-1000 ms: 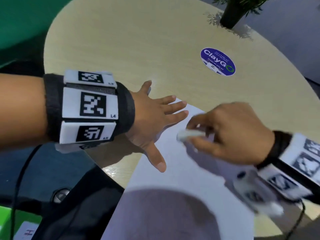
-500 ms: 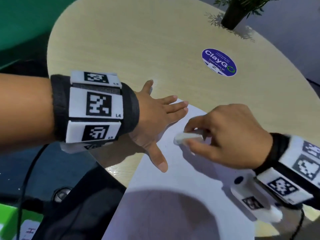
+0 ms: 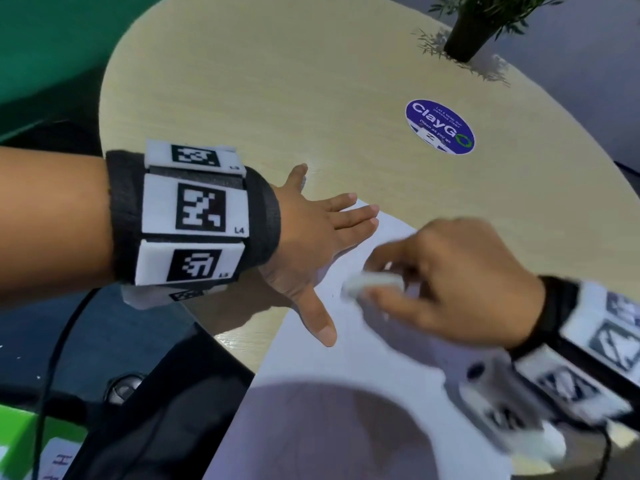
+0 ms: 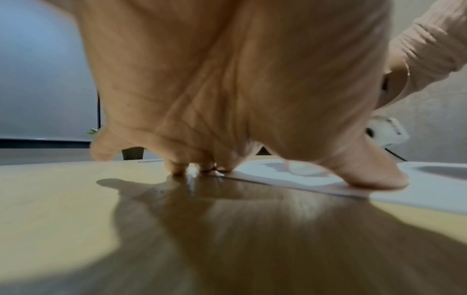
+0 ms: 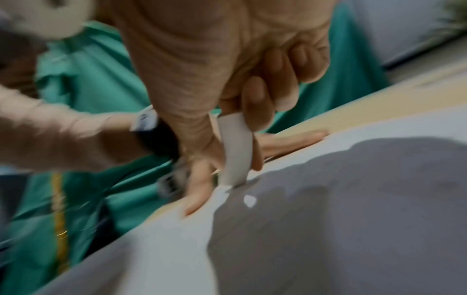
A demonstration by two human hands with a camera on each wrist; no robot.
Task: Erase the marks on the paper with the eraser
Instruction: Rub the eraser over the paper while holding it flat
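Observation:
A white sheet of paper (image 3: pixel 346 368) lies on the round wooden table (image 3: pixel 277 81), partly over its near edge. My left hand (image 3: pixel 311 244) lies flat with spread fingers, pressing the paper's far left corner; thumb and fingertips sit on the paper (image 4: pixel 429 185) in the left wrist view. My right hand (image 3: pixel 450 285) pinches a white eraser (image 3: pixel 372 284) between thumb and fingers, its tip down on the sheet just right of my left thumb. The eraser (image 5: pixel 236 149) is blurred, bent against the paper (image 5: pixel 328 229). Any marks are too faint to make out.
A round blue sticker (image 3: pixel 440 126) sits on the table beyond the hands. A dark plant pot (image 3: pixel 467 29) stands at the far right edge. Black cables and a dark bag (image 3: pixel 138 410) hang below the table's left edge. Green fabric (image 5: pixel 101 79) lies behind.
My right hand with the eraser has slid back and forth over the same patch of paper and is motion-blurred now. My left hand has stayed flat on the corner.

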